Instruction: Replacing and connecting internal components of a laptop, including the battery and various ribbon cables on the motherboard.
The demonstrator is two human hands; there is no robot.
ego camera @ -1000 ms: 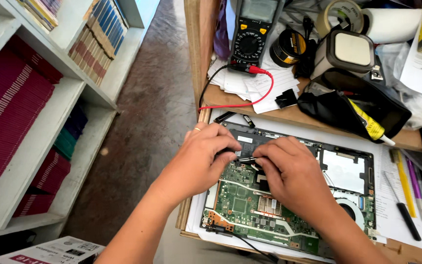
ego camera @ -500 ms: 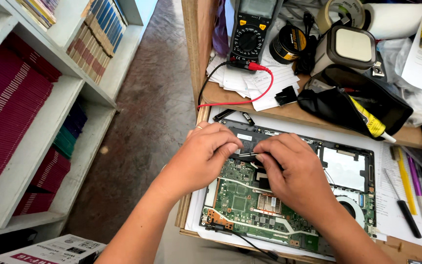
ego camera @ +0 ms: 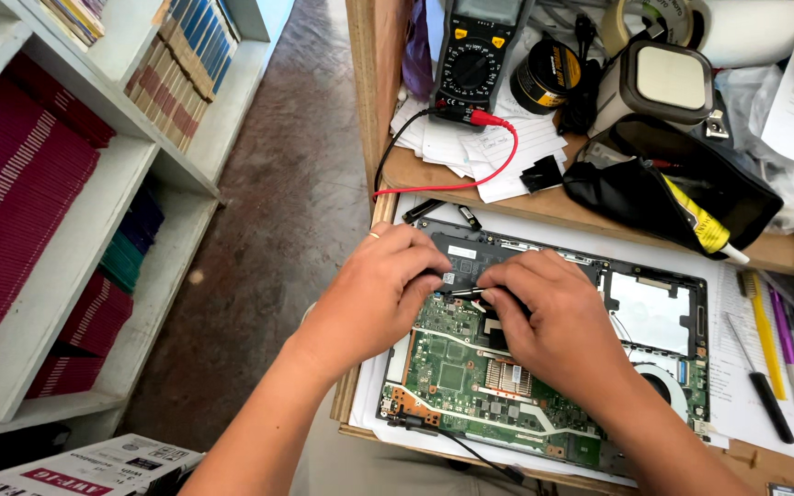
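Observation:
An opened laptop lies on the wooden bench with its green circuit board and black battery bare. My left hand rests on the board's left part, fingers curled, wearing a ring. My right hand sits beside it, over the board's middle. Both pinch a thin metal tool, perhaps tweezers, whose tip touches the board just below the battery. The spot under the fingers is hidden.
A multimeter with red and black leads stands at the back, beside a black pouch, tape rolls and papers. Pens and a screwdriver lie right of the laptop. White shelves with books flank a bare floor on the left.
Both hands stay on the same spot of the board; the fingers shifted only slightly around the thin tool.

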